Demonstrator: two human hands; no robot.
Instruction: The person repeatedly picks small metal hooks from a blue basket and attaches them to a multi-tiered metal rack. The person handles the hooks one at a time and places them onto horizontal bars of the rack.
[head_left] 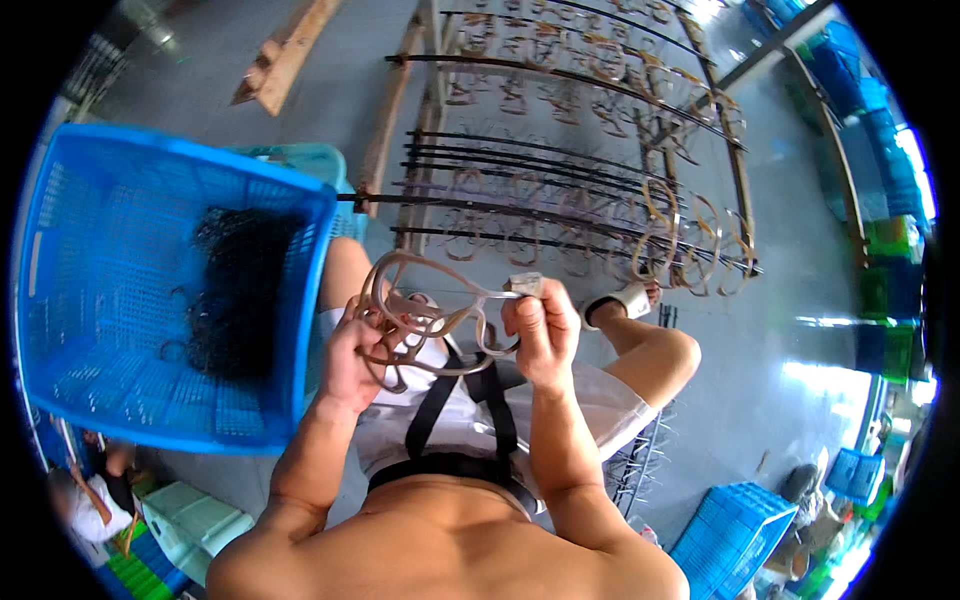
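In front of my lap I hold several bent, glossy brownish-grey loop frames [455, 320] with both hands; their exact kind is unclear. My left hand [346, 362] is closed around the loops on the left side, its fingers partly hidden behind them. With the thumb pressed against the fingers, my right hand [548, 332] pinches the right end of the loops. A small pale beige piece [525, 284] shows at the top of that hand, beside the fingertips. Left of my left hand stands a large blue plastic basket [150, 418] with a dark tangled heap [245, 290] inside.
Ahead is a rack with black bars [560, 215], hung with similar loops [655, 235]. A wooden piece [285, 60] lies at the upper left. My sandalled foot [630, 298] is beside the rack. Another blue basket [735, 535] stands lower right; a person [95, 505] sits lower left.
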